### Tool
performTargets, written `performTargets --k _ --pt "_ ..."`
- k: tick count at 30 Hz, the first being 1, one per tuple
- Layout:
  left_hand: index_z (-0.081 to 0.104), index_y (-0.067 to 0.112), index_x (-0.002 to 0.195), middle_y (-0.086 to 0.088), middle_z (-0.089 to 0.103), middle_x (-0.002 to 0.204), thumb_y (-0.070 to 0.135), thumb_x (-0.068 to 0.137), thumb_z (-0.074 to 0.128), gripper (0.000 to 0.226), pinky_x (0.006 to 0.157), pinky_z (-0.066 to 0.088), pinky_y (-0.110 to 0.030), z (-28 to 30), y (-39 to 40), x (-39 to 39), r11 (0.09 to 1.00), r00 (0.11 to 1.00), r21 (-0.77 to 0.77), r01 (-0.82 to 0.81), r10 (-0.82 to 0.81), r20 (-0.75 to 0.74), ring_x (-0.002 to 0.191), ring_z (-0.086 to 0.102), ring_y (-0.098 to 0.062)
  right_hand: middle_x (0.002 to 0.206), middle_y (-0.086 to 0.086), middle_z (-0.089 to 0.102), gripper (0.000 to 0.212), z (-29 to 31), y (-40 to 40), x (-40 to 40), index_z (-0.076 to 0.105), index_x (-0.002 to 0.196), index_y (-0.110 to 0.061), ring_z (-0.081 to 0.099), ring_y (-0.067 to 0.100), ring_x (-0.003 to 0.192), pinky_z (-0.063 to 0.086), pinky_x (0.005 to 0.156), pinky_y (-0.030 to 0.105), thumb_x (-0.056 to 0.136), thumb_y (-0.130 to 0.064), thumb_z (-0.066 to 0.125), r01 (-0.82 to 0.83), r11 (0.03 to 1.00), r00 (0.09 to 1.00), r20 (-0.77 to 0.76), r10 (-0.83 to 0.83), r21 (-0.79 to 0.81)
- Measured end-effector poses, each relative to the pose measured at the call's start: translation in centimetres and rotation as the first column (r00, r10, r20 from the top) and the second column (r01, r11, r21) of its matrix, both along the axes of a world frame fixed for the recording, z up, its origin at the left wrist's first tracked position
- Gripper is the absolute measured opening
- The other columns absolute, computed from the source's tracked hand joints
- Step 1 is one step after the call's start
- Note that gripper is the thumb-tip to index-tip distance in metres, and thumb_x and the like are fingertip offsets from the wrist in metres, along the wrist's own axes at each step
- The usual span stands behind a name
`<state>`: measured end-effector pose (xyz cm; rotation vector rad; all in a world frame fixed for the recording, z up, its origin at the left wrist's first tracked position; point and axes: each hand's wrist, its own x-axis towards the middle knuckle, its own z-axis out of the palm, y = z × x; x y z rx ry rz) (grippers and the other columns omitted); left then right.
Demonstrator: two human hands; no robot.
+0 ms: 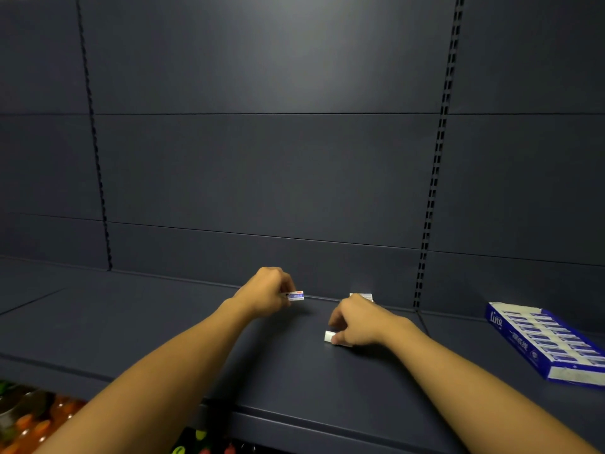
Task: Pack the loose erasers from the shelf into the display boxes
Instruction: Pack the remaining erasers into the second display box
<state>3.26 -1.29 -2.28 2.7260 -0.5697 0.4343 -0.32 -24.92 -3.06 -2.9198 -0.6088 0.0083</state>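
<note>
We risk dropping an eraser on the way to the display box [550, 344], which sits well apart on the right of the shelf [163, 322] and already looks full of wrapped erasers; a piece forced into a packed row could pop out. Our left hand [265, 291] pinches a blue-wrapped eraser [295, 295] at its fingertips, the eraser sticking out to the right, near the back of the shelf. Our right hand [358, 322] curls over a white eraser [329, 336] lying on the shelf, thumb and fingers closed on it. Another eraser [361, 295] lies just behind that hand, partly hidden.
</note>
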Motion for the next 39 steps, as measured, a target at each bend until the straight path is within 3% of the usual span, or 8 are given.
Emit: performTargets --k 3,8,13,20,27,34,39 --pt "0.072 0.019 0.104 0.007 0.056 0.098 0.02 0.089 0.074 0.016 0.071 0.044 -0.021 -0.3 0.5 -0.2 1.0 1.0 -0.003 0.006 -0.006 -0.003 0.083 0.055 -0.01 0.114 0.004 0.065 0.022 -0.4 0.6 -0.3 0.074 0.108 -0.02 0.065 0.025 0.1 0.056 0.086 0.037 0.087 -0.029 0.07 0.05 0.992 0.998 0.04 -0.046 -0.113" --pt "0.071 0.019 0.103 0.006 0.056 0.1 0.019 0.088 0.074 0.015 0.075 0.048 -0.025 -0.7 0.7 -0.6 0.999 1.0 -0.014 0.029 -0.029 -0.001 0.089 0.057 -0.013 0.113 0.006 0.062 0.018 -0.5 1.2 -0.8 0.072 0.102 -0.019 0.064 0.028 0.098 0.057 0.084 0.038 0.088 -0.027 0.068 0.107 0.983 0.99 0.108 -0.091 -0.151" --pt "0.072 0.019 0.102 0.004 0.058 0.104 0.017 0.087 0.074 0.015 0.08 0.051 -0.028 -0.4 -0.2 -0.8 0.996 0.996 -0.016 0.089 -0.088 0.029 0.093 0.058 -0.015 0.099 -0.001 0.064 0.019 0.5 0.5 -1.4 0.065 0.088 -0.025 0.063 0.021 0.088 0.05 0.071 0.03 0.078 -0.029 0.081 0.152 0.988 0.973 0.183 -0.143 -0.038" --pt "0.071 0.018 0.107 0.004 0.057 0.107 0.018 0.086 0.075 0.021 0.084 0.051 -0.03 -1.1 -3.2 -0.6 0.979 0.978 -0.017 0.205 -0.204 0.035 0.095 0.056 -0.015 0.095 -0.007 0.058 0.026 -0.1 -1.9 -3.4 0.063 0.092 -0.021 0.058 0.016 0.088 0.051 0.077 0.033 0.076 -0.026 0.083 0.187 0.973 0.94 0.264 -0.217 0.136" --pt "0.069 0.017 0.113 0.004 0.057 0.109 0.016 0.086 0.075 0.028 0.087 0.049 -0.031 -2.0 -7.9 -1.4 0.943 0.941 0.019 0.333 -0.334 0.048 0.099 0.055 -0.015 0.093 -0.009 0.052 0.025 -0.7 -5.4 -6.4 0.064 0.096 -0.02 0.052 0.014 0.089 0.047 0.078 0.03 0.078 -0.025 0.081 0.241 0.958 0.908 0.313 -0.278 0.152" --pt "0.068 0.023 0.101 0.01 0.054 0.103 0.016 0.087 0.069 0.016 0.082 0.054 -0.033 -1.2 -13.9 -3.3 0.908 0.905 0.039 0.418 -0.42 0.076 0.093 0.056 -0.014 0.098 -0.006 0.056 0.017 -0.4 -10.7 -10.5 0.062 0.09 -0.021 0.054 0.015 0.095 0.049 0.081 0.031 0.082 -0.017 0.076 0.361 0.922 0.856 0.341 -0.388 0.142" --pt "0.068 0.022 0.102 0.009 0.055 0.105 0.018 0.086 0.067 0.017 0.085 0.054 -0.035 -0.6 -18.8 -5.5 0.881 0.877 0.051 0.471 -0.474 0.085 0.098 0.057 -0.015 0.105 -0.003 0.057 0.014 -0.3 -14.9 -13.7 0.064 0.096 -0.02 0.055 0.016 0.099 0.049 0.086 0.03 0.086 -0.013 0.071 0.431 0.888 0.81 0.367 -0.459 0.16"
